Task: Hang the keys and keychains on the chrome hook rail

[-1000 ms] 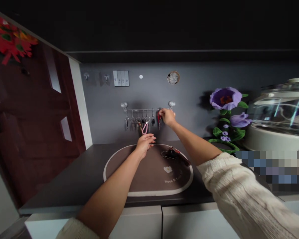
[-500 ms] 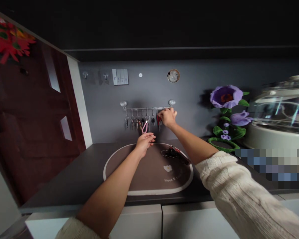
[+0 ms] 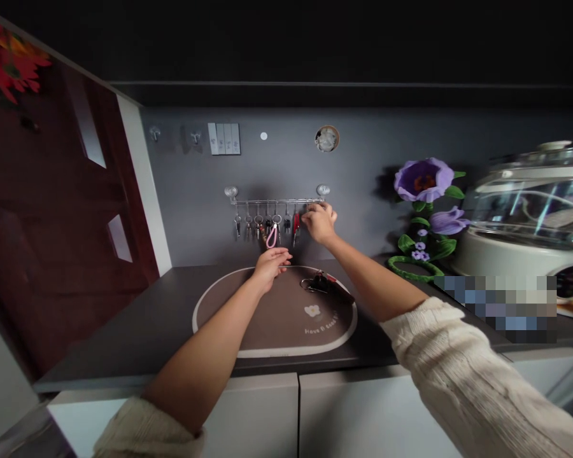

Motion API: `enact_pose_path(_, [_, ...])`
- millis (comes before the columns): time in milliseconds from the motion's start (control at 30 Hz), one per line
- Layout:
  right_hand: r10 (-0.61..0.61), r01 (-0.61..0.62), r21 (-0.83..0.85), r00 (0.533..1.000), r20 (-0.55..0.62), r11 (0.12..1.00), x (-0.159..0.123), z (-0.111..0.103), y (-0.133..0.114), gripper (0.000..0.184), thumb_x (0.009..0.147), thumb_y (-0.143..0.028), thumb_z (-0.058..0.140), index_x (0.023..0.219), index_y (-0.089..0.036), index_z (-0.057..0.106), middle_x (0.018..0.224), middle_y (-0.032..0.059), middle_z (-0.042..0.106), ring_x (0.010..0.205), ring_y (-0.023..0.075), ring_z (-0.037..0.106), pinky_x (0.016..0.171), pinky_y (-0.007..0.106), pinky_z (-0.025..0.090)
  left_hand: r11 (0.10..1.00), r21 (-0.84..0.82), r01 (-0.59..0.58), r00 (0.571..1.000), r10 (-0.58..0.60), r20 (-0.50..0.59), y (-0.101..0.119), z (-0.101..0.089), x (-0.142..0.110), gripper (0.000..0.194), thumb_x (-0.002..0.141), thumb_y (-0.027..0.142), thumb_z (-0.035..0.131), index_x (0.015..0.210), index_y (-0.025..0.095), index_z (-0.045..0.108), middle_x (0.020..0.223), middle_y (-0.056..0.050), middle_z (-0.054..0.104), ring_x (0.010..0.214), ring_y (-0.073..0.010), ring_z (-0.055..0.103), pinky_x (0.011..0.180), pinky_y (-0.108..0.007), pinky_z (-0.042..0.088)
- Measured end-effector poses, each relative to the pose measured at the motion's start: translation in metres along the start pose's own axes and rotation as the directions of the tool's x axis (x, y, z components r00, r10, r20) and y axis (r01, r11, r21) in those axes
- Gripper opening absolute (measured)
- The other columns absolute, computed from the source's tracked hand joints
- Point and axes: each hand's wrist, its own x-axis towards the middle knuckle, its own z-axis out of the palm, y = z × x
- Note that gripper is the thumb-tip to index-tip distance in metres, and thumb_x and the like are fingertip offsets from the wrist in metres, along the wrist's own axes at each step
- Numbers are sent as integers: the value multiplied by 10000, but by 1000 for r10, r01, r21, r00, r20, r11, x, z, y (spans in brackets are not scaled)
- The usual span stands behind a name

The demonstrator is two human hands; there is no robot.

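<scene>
A clear rail (image 3: 277,201) with hooks is fixed to the grey wall, and several bunches of keys (image 3: 258,226) hang along it. My right hand (image 3: 319,224) is up at the rail's right end, its fingers loosely curled, with nothing visible in them. Just left of its fingertips hangs a red, knife-like key holder (image 3: 296,221), with a small gap between. My left hand (image 3: 270,268) hovers over the mat below the rail, palm turned up and fingers stretched out, holding nothing. A pink loop strap (image 3: 272,236) dangles right above its fingers.
On the brown mat (image 3: 262,324) lies a dark bunch of keys with a case (image 3: 327,286). Purple knitted flowers (image 3: 424,181) and a white appliance with a clear lid (image 3: 530,216) stand at the right. Overhead runs a dark cabinet (image 3: 286,51).
My right hand has come away slightly to the right of the red key holder, which now hangs free. My left hand keeps its pose under the pink strap. The view has shifted slightly.
</scene>
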Motion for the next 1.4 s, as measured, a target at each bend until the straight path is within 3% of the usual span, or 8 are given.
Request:
enact_pose_path(133, [27,-30,96,999,30,995,-17,-11,-1,213,752,-304,453,794,-239,651,1093,46,514,1058,273,272,799,391,206,994,105,-31,999,28,31,-3,0,-1,228,632,213,602,840,138,547,778,-52,606,587,-68,523,502,-176,374])
enact_pose_path(267, [24,-62,204,983,183,977,-41,-19,0,205,744,-319,467,791,-228,644,940,34,595,920,201,432,784,343,273,970,230,-73,995,56,81,-7,2,-2,231,619,213,602,829,135,546,731,-40,604,574,-74,517,496,-182,359])
enact_pose_path(433, [2,-176,322,880,475,930,-77,-17,7,204,706,-299,518,802,-164,637,774,29,634,675,119,521,631,224,352,922,373,-108,988,56,147,-12,4,-5,231,610,202,601,823,128,549,633,-2,557,526,-68,476,510,-200,356])
enact_pose_path(567, [-61,-163,328,815,577,931,-99,-11,13,192,694,-289,531,766,-153,646,706,20,635,613,97,512,583,196,350,870,481,-112,987,43,153,-16,6,-7,221,605,202,605,804,117,563,593,13,527,504,-64,443,523,-207,350])
enact_pose_path(1033, [-38,-219,317,767,641,923,-108,-7,16,181,699,-234,498,744,-140,646,712,26,633,606,90,509,580,185,353,596,748,-293,938,29,345,-30,5,-5,208,644,330,549,676,144,636,636,-20,604,577,-105,492,558,-227,345])
enact_pose_path(1167, [-33,-219,300,755,654,928,-107,-10,14,190,696,-224,491,736,-124,648,694,30,628,602,90,504,580,182,353,614,749,-250,953,21,301,-31,6,-5,174,620,297,572,661,139,632,633,-19,604,569,-100,489,552,-223,342])
enact_pose_path(1400, [-42,-250,337,746,664,908,-106,-9,15,199,687,-253,492,726,-128,642,691,22,622,607,93,502,583,185,360,727,680,-93,979,-56,195,-28,9,-8,182,613,294,589,673,124,612,583,2,556,511,-76,436,518,-216,330])
